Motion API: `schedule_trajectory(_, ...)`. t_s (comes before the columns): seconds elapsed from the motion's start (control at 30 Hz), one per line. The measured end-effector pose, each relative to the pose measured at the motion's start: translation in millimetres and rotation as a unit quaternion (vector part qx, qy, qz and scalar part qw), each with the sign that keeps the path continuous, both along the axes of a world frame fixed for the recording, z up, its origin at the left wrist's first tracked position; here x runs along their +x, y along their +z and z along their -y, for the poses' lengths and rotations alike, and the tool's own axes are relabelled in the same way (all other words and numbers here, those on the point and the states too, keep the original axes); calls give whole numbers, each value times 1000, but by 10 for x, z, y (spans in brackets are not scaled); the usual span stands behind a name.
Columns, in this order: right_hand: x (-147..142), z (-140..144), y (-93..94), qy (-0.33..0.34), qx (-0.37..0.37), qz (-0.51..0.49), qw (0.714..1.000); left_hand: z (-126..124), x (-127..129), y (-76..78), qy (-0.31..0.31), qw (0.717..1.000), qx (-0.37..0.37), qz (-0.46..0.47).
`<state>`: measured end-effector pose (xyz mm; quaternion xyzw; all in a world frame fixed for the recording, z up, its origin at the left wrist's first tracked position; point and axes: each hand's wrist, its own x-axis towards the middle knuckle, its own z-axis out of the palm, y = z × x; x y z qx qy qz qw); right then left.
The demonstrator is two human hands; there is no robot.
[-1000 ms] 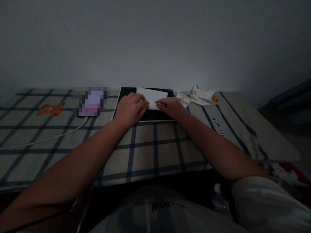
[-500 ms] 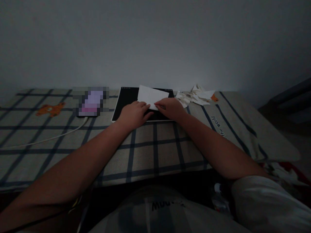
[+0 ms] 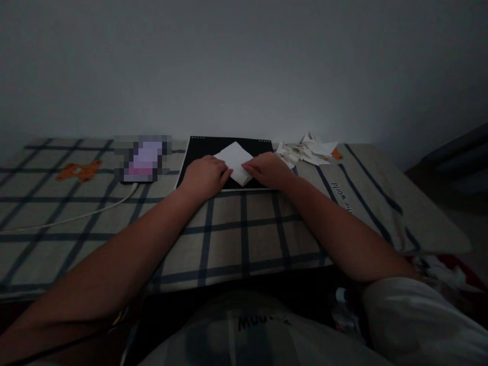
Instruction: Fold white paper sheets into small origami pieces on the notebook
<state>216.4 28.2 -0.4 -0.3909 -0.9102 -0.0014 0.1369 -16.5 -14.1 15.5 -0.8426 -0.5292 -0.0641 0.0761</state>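
Note:
A white sheet of paper (image 3: 235,160), folded and turned like a diamond, lies over a black spiral-holed pad (image 3: 202,147) in the middle of the table. At the paper's left corner is my left hand (image 3: 206,175), its fingers closed on the edge and the thumb pointing inward. My right hand (image 3: 267,169) pinches the right side of the paper between thumb and fingertips. The palms hide parts of the pad's near side.
Crumpled paper scraps (image 3: 307,149) lie right of the pad. A phone (image 3: 143,161) with a white charging cable (image 3: 110,207) rests on the left of the checked tablecloth (image 3: 224,244). A wall (image 3: 244,71) rises behind. A plastic bottle (image 3: 345,315) stands below the table edge.
The paper has turned from a slanted sheet into a diamond with a corner towards me. My left hand has shifted slightly left, and my hands are farther apart.

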Motion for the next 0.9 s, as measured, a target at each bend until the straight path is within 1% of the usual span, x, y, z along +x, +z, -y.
schedule_trajectory(0.1, -9, 25, 21, 9, -6, -17, 1000, -24, -31, -27, 2, 1000, 21, 8)
schedule_trajectory(0.2, 0, 15, -17, 23, -24, -49, 998, -55, -72, -62, 13, 999, 13, 30)
schedule_trajectory(0.3, 31, -40, -86, 33, -39, -85, 995, -95, -114, -82, 0, 999, -7, 32)
schedule_trajectory(0.4, 69, -107, -150, 52, -32, -108, 992, -133, -146, -92, -22, 999, -10, 31)
schedule_trajectory(0.5, 90, -144, -193, 68, -24, -104, 992, -169, -168, -114, -41, 999, -8, 31)
schedule_trajectory(0.6, 86, -138, -210, 70, -33, -74, 994, -205, -187, -148, -50, 998, -17, 37)
schedule_trajectory(0.73, 67, -98, -178, 71, -46, -61, 995, -248, -224, -191, -67, 995, -46, 55)
schedule_trajectory(0.9, 65, -67, -122, 74, -35, -64, 995, -295, -282, -227, -93, 991, -69, 62)
